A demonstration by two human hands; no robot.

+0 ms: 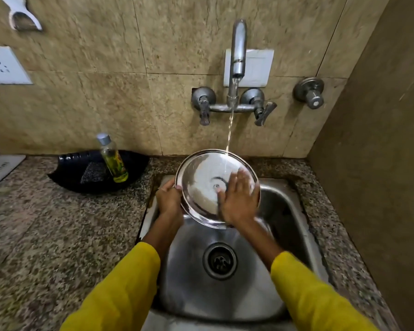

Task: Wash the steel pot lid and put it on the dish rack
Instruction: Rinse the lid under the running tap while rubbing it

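The round steel pot lid (202, 180) is held tilted over the steel sink (294, 211), its inner face toward me. A thin stream of water from the tap (238, 51) lands on the lid's upper right edge. My left hand (169, 199) grips the lid's left rim. My right hand (239, 199) lies flat on the lid's right half with fingers spread. No dish rack is in view.
A black tray (77, 180) on the granite counter left of the sink holds a scrub pad (93, 174) and a bottle of yellow-green liquid (112, 158). The sink drain (220, 261) is below my arms. A brown wall (380, 163) stands close on the right.
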